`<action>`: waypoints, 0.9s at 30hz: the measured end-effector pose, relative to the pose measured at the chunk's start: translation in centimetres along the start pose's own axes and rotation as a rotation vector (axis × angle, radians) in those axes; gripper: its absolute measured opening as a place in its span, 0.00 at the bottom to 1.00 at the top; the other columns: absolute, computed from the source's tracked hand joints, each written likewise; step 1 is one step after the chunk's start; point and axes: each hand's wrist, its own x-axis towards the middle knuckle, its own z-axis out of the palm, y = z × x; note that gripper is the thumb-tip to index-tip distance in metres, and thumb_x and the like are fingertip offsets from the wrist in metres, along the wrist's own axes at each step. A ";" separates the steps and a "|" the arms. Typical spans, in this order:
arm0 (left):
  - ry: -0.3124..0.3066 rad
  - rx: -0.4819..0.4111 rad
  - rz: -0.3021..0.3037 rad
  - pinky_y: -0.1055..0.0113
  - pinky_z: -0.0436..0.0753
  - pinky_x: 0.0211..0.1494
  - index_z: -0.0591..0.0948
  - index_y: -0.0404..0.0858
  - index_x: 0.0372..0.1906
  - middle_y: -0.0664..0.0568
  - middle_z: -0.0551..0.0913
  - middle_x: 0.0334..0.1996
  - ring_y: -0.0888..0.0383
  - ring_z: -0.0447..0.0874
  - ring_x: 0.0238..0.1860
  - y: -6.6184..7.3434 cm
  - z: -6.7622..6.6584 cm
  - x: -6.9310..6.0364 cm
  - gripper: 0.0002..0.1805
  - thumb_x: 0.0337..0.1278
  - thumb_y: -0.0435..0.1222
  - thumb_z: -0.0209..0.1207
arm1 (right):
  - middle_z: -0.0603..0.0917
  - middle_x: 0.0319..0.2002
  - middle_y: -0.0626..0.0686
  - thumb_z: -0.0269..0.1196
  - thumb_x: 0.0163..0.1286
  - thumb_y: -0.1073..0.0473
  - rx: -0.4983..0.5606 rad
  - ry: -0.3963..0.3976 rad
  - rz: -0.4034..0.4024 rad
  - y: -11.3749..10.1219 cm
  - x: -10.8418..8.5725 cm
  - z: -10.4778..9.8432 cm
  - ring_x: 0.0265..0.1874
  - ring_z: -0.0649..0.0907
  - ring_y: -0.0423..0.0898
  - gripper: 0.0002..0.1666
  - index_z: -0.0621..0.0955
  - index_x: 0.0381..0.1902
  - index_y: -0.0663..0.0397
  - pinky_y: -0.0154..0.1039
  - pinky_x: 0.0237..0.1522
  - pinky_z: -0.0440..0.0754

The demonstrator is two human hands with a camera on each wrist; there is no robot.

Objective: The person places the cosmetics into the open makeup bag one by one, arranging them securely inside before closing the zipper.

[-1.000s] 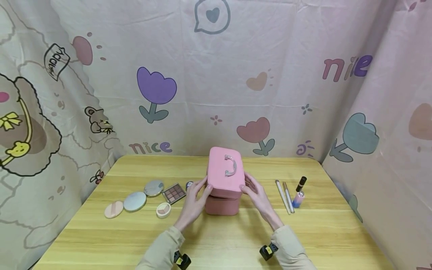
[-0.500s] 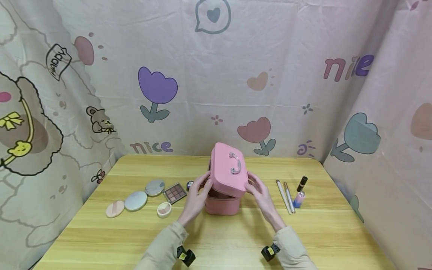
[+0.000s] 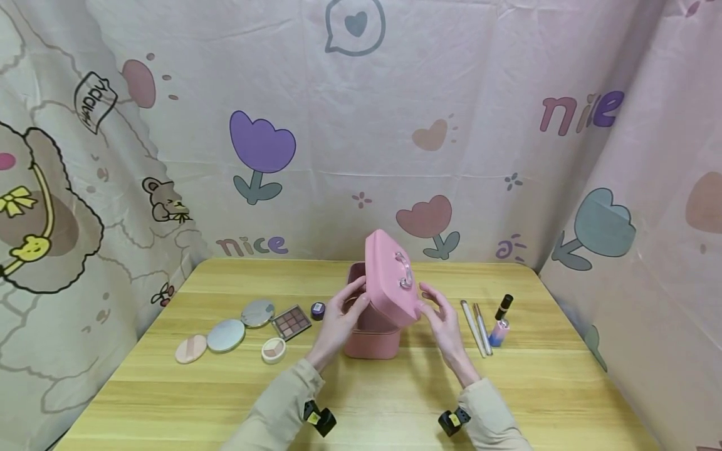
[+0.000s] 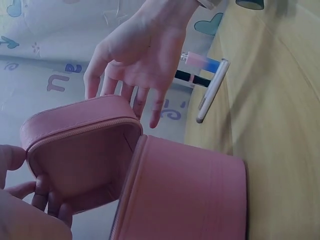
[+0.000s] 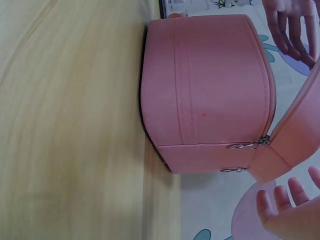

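Observation:
A pink cosmetic case stands on the table, its lid tilted up toward the right. On the lid is a silver handle. My left hand pinches the lid's left edge, thumb outside and fingers inside, as the left wrist view shows. The right hand is at the lid's right side with fingers extended; its thumb is close to the lid's near corner, and I cannot tell whether it touches. Zipper pulls hang on the case in the right wrist view. The bottom of the case's inside is hidden.
Left of the case lie an eyeshadow palette, a small dark jar, a round three-colour compact, an opened mirror compact and a puff. On the right are brushes and a pink-blue lip gloss tube.
The lid has swung up and over to the right, uncovering part of the case's inside. My left hand has followed it up and rightward; the right hand has shifted slightly right.

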 end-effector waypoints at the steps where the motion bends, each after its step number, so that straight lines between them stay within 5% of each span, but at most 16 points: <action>1: -0.013 0.000 0.011 0.79 0.77 0.57 0.71 0.29 0.70 0.33 0.78 0.60 0.53 0.78 0.56 0.1 0.2 0.1 0.25 0.71 0.30 0.55 | 0.73 0.69 0.62 0.57 0.73 0.65 0.003 0.004 -0.007 -0.1 0.0 0.0 0.65 0.71 0.52 0.28 0.70 0.70 0.63 0.26 0.61 0.71; 5: -0.092 0.041 0.047 0.72 0.77 0.62 0.68 0.33 0.73 0.34 0.76 0.61 0.47 0.76 0.59 0.3 0.8 0.4 0.27 0.72 0.30 0.53 | 0.74 0.66 0.62 0.58 0.73 0.65 0.000 0.018 -0.038 -0.3 0.0 0.0 0.61 0.72 0.49 0.27 0.72 0.69 0.63 0.26 0.57 0.74; 9: -0.208 0.147 0.064 0.54 0.71 0.72 0.65 0.41 0.76 0.39 0.72 0.65 0.46 0.70 0.64 0.3 1.2 0.5 0.28 0.76 0.35 0.50 | 0.74 0.63 0.62 0.56 0.74 0.65 -0.005 0.036 -0.057 -0.4 0.0 -0.1 0.58 0.72 0.46 0.26 0.72 0.68 0.64 0.27 0.57 0.73; 13: -0.266 0.247 0.064 0.38 0.63 0.74 0.66 0.48 0.76 0.43 0.68 0.68 0.45 0.63 0.70 0.4 1.1 0.3 0.26 0.77 0.40 0.48 | 0.77 0.59 0.51 0.53 0.76 0.65 0.032 0.071 -0.077 -0.4 0.0 -0.5 0.55 0.73 0.42 0.24 0.72 0.68 0.66 0.26 0.56 0.74; 18: -0.224 0.258 0.056 0.34 0.58 0.75 0.69 0.45 0.74 0.44 0.69 0.69 0.44 0.60 0.73 -0.3 0.1 0.2 0.26 0.75 0.37 0.52 | 0.80 0.49 0.36 0.48 0.77 0.68 0.079 0.087 -0.112 -0.6 0.2 -1.2 0.49 0.78 0.34 0.24 0.71 0.68 0.69 0.26 0.55 0.76; 27: -0.074 0.276 0.003 0.36 0.56 0.78 0.71 0.35 0.71 0.35 0.67 0.69 0.37 0.61 0.73 -2.7 -2.6 -0.2 0.26 0.69 0.31 0.57 | 0.82 0.50 0.31 0.42 0.79 0.65 0.137 0.050 -0.124 -0.8 0.2 -2.4 0.51 0.79 0.32 0.25 0.69 0.68 0.73 0.27 0.55 0.74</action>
